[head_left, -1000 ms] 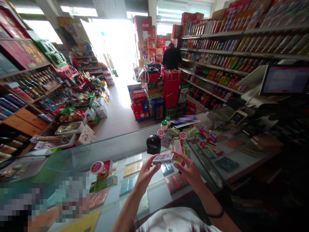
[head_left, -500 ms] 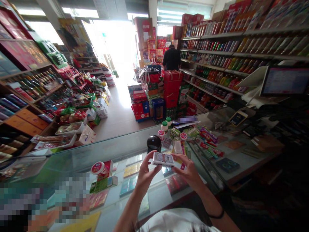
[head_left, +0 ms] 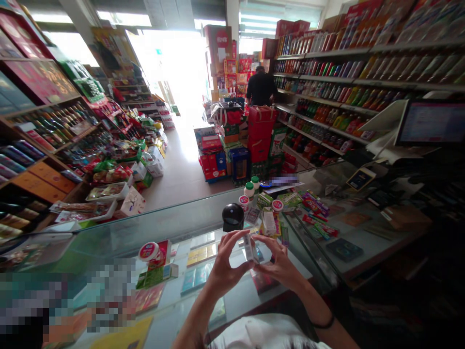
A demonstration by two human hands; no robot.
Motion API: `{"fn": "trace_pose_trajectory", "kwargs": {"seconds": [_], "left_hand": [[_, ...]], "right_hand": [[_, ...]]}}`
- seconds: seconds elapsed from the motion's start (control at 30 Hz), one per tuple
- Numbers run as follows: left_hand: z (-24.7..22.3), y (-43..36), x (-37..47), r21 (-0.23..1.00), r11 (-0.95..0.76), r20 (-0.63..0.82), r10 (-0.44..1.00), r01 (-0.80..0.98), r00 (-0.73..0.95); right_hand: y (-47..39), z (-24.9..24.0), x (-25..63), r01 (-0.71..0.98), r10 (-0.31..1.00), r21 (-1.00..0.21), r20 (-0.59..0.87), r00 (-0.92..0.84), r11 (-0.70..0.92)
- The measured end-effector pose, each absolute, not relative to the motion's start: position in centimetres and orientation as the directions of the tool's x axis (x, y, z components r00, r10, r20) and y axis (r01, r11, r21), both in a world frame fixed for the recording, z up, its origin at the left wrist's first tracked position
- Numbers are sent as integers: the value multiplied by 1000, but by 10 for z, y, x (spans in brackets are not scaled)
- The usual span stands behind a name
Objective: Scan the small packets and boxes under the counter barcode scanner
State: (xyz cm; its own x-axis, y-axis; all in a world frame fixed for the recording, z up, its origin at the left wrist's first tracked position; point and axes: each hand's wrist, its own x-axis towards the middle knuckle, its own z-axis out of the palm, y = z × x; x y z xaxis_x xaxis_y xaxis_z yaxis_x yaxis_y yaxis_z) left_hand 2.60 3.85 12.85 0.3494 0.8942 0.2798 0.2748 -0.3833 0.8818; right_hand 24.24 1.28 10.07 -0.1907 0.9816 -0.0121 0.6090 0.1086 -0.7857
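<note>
Between my two hands, over the glass counter (head_left: 170, 310), a small white box of playing cards (head_left: 249, 248) stands on edge with a narrow side facing me. My left hand (head_left: 228, 259) grips it by thumb and fingertips from the left. From the right, my right hand (head_left: 278, 261) pinches it by the fingertips. Just beyond sits a black rounded device (head_left: 233, 216). Behind it are white bottles with green caps (head_left: 249, 189), round tubs with pink lids (head_left: 277, 205) and another patterned card box (head_left: 252, 216).
A white tub with a red lid (head_left: 148, 251) and a green box (head_left: 156, 275) lie on the counter at left. Colourful candy packs (head_left: 316, 203) and a monitor (head_left: 430, 123) are at right. A person in black (head_left: 260, 87) stands beyond stacked red boxes (head_left: 260, 133).
My hands have turned the card box from its broad patterned face to a narrow side. The person in black at the back has shifted slightly.
</note>
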Motion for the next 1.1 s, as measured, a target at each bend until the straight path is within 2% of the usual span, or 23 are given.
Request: {"fn": "trace_pose_trajectory", "kwargs": {"seconds": [0.13,0.2,0.33,0.43,0.5,0.67,0.83,1.1], "left_hand": [[126,39,24,906,-360,275,900,221,339],[121,39,27,946,-278,230,938,165,261],[101,38,42,999,-2,3,1000,46,-15],[83,42,51,990,127,-131,989,-64,-74],[74,49,52,973,193,-204,975,-127,-87],[63,67,38,953,271,-289,948,-133,-135],[59,73,25,959,274,-282,950,-76,-135],[52,80,23,962,272,-271,956,-8,-114]], "right_hand": [[12,96,240,604,984,-787,24,-175,127],[12,92,236,615,993,-781,58,-100,107],[12,83,219,692,979,-722,159,129,27],[12,80,203,791,939,-611,264,219,-13],[12,80,195,837,930,-547,296,216,-20],[10,79,184,869,964,-495,240,118,17],[8,76,179,854,985,-520,130,118,-33],[10,79,181,841,991,-538,64,114,-62]]}}
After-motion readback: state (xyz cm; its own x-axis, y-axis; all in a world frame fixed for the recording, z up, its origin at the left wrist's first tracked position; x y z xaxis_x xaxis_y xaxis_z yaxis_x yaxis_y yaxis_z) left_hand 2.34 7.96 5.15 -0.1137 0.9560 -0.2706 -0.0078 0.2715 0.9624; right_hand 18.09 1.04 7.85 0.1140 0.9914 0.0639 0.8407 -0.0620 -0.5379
